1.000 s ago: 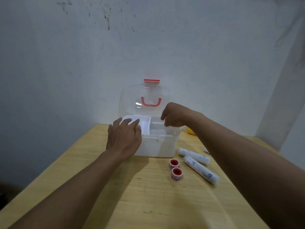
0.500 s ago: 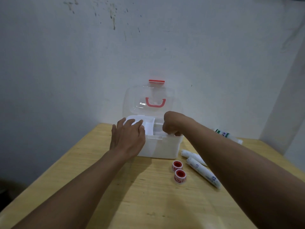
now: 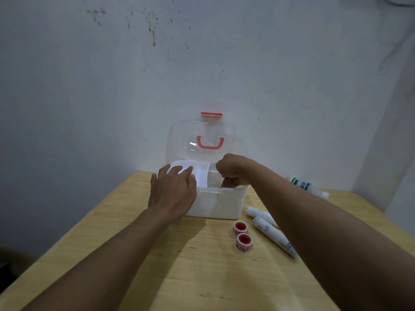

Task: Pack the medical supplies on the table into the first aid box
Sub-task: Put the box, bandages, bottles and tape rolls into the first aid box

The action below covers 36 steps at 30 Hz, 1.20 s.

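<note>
A white first aid box [image 3: 221, 205] stands open at the far end of the wooden table [image 3: 190, 265], its clear lid [image 3: 202, 140] with a red handle raised against the wall. My left hand [image 3: 173, 194] lies flat on the box's left front corner, fingers spread over the white inner tray [image 3: 199, 176]. My right hand [image 3: 232, 170] is curled with its fingers dipped into the right compartment; what they hold is hidden. Two red-cored tape rolls [image 3: 242, 235] and two white bandage rolls [image 3: 269, 230] lie to the right of the box.
A white bottle with a green label [image 3: 305, 186] lies behind my right forearm near the wall. A stained white wall stands right behind the box. The table's left edge drops off to a dark floor.
My right hand has sunk from the box's rim down into the right compartment. My left hand has stayed on the box. The view has shifted, so the bottle now shows.
</note>
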Available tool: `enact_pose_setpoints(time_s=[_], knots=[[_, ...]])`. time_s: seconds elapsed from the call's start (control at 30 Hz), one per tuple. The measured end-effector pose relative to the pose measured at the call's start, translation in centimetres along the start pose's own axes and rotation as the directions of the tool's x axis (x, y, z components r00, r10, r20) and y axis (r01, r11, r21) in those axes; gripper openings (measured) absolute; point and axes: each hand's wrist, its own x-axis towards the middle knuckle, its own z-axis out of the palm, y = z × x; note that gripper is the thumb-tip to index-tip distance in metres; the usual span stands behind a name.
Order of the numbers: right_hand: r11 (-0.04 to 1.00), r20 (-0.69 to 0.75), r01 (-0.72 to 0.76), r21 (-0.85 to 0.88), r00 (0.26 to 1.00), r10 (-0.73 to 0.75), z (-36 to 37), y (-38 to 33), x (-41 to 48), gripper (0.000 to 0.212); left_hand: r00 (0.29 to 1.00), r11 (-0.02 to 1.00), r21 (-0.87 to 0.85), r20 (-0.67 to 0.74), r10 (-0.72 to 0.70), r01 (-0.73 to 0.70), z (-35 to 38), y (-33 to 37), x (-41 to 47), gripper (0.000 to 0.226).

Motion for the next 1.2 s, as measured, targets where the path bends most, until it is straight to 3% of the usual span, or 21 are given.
enact_pose_setpoints(time_s=[0.23, 0.3, 0.43, 0.53, 0.67, 0.8, 0.9, 1.2], knots=[[0.991, -0.125, 0.136, 0.006, 0.983, -0.134, -3.7, 1.2, -2.9, 0.012, 1.000, 0.998, 0.064, 0.014, 0.018, -0.019, -0.3, 0.3, 0.0, 0.054], [0.978, -0.231, 0.199, -0.060, 0.951, -0.208, -4.7, 2.2, -3.9, 0.016, 0.999, 0.997, 0.068, -0.019, 0.031, -0.030, -0.3, 0.8, -0.3, 0.055], [0.944, -0.369, 0.228, -0.238, 0.878, -0.305, -5.8, 5.5, -6.0, 0.028, 0.999, 0.998, 0.062, 0.051, 0.018, -0.022, -0.2, 1.6, -1.2, 0.058], [0.937, -0.325, 0.177, -0.302, 0.905, -0.275, -5.7, 8.1, -7.1, 0.026, 0.998, 0.997, 0.071, 0.058, 0.021, -0.026, -0.2, 1.6, -1.2, 0.059], [0.922, -0.094, 0.086, -0.377, 0.987, -0.130, -4.8, 11.0, -7.6, 0.019, 0.998, 0.996, 0.089, 0.068, 0.015, -0.021, -0.1, 1.6, -1.2, 0.059], [0.861, 0.157, 0.040, -0.506, 0.986, 0.047, -3.7, 12.7, -8.2, 0.052, 0.997, 0.996, 0.092, 0.083, 0.004, -0.012, -0.2, 1.7, -1.2, 0.059], [0.758, 0.107, 0.103, -0.644, 0.993, -0.044, -3.4, 13.4, -8.4, 0.064, 0.996, 0.996, 0.093, 0.089, -0.004, -0.004, -0.1, 1.6, -1.1, 0.059], [0.724, -0.005, 0.069, -0.687, 0.995, -0.099, -8.6, 12.5, -9.6, 0.038, 1.000, 1.000, -0.005, -0.013, -0.022, 0.022, -0.5, 0.9, -0.7, 0.055]])
